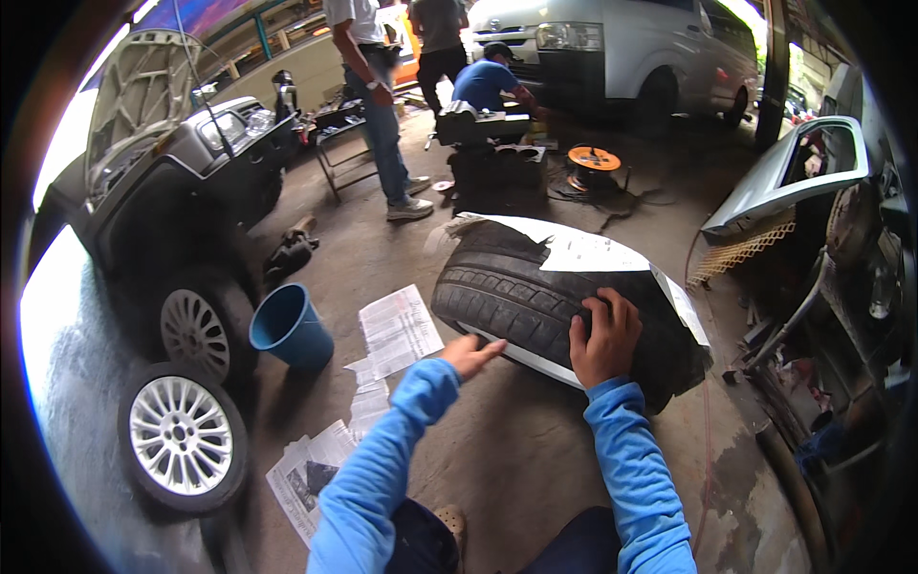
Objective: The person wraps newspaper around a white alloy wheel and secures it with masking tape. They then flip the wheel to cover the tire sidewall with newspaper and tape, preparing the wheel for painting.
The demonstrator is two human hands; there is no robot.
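Note:
A black car tyre [507,287] stands in front of me, its tread facing up. Sheets of white printed paper [593,251] cover its far side, and a white strip [540,360] runs along its near edge. At the left end of that strip is my left hand [469,357], with fingers stretched out along it; whether they grip it I cannot make out. My right hand [609,335] rests on the tread with its fingers apart and bent, holding nothing.
Newspaper sheets [399,330] and a blue bucket [293,328] are on the floor to the left. A white-spoked wheel [182,435] leans nearby. Ahead are an orange cable reel [594,159] and several people. A car door [794,177] and scrap parts line the right.

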